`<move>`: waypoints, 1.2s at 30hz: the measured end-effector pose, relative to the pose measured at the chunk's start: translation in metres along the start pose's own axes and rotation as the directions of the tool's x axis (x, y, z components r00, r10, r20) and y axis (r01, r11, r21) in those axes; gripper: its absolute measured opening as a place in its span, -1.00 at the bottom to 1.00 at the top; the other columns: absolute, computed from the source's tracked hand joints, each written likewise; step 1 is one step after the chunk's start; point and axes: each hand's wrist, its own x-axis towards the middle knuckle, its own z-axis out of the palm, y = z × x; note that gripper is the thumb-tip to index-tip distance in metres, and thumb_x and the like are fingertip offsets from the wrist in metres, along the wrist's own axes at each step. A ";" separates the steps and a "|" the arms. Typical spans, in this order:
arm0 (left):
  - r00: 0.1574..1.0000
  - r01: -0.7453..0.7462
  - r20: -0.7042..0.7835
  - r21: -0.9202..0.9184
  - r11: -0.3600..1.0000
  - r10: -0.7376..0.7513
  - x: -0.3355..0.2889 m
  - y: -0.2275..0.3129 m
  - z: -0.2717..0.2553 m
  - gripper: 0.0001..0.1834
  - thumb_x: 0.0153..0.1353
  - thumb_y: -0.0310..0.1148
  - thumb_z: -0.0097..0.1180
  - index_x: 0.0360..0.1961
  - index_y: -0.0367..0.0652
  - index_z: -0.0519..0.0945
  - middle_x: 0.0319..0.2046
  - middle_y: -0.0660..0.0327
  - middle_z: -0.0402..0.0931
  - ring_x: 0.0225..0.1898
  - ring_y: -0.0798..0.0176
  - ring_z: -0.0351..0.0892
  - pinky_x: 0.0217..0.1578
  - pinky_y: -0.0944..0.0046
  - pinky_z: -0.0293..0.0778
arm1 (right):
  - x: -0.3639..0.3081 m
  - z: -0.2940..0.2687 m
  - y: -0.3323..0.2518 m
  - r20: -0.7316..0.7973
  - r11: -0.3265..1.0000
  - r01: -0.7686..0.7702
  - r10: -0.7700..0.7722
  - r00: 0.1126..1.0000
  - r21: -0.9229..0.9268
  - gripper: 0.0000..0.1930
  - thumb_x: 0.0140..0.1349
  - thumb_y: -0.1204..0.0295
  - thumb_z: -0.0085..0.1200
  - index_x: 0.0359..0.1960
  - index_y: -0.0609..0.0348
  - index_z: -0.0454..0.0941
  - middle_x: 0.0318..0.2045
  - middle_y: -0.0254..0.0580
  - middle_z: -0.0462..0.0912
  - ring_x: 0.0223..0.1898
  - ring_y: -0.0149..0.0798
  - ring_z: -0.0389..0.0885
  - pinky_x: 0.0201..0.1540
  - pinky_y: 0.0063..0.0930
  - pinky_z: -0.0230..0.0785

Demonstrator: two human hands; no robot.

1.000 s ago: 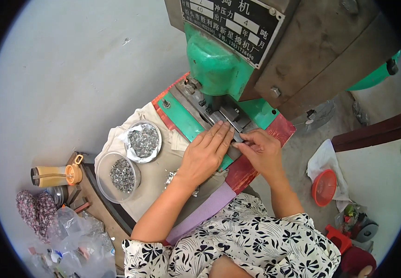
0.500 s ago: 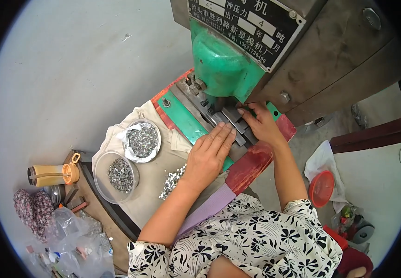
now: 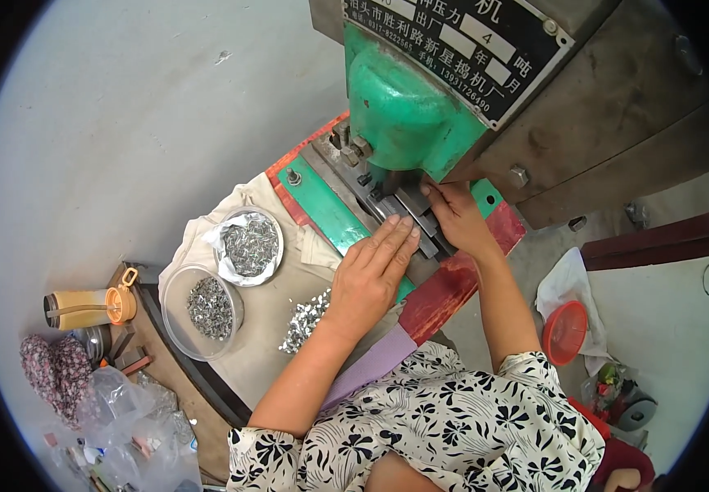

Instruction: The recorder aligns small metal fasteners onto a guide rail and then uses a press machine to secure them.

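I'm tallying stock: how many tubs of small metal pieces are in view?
2: a white-lined tub on the beige cloth, and a clear tub to its lower left. Others may be hidden.

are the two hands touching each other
Apart: the head view shows part of the dark metal fixture between the left hand and the right hand.

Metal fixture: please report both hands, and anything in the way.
Left hand flat, fingertips on metal fixture. Right hand at fixture's right side, grip unclear. Loose metal pieces by left forearm, clear of fixture.
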 end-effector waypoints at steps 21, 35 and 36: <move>0.860 0.453 -0.059 -0.369 0.812 -0.506 0.016 0.002 0.028 0.43 -0.41 -0.23 0.61 0.44 -0.35 -0.09 0.31 -0.21 0.13 0.36 -0.23 0.12 0.37 -0.08 0.06 | -0.022 -0.034 0.012 -0.869 0.844 0.535 -0.237 0.434 0.037 -0.56 0.41 0.37 0.01 0.24 0.37 0.36 0.21 0.07 0.42 0.23 -0.17 0.40 0.30 -0.25 0.20; 0.902 0.370 -0.076 -0.369 0.853 -0.424 0.006 -0.015 0.020 0.14 -0.33 -0.41 0.58 0.32 -0.31 0.15 0.34 -0.17 0.11 0.30 -0.26 0.15 0.31 -0.10 0.18 | 0.011 -0.266 0.035 -0.587 0.718 0.255 -0.683 0.435 -0.647 -0.64 0.37 0.34 -0.05 0.01 0.43 0.51 -0.09 -0.03 0.65 -0.15 -0.21 0.63 -0.02 -0.36 0.50; 0.904 0.376 -0.067 -0.341 0.861 -0.422 0.007 -0.015 0.020 0.14 -0.34 -0.40 0.57 0.31 -0.30 0.17 0.33 -0.15 0.12 0.30 -0.25 0.16 0.30 -0.10 0.18 | 0.016 -0.249 0.016 -0.587 0.721 0.257 -0.681 0.438 -0.644 -0.64 0.37 0.34 -0.05 0.01 0.43 0.51 -0.09 -0.03 0.65 -0.15 -0.21 0.63 -0.02 -0.36 0.50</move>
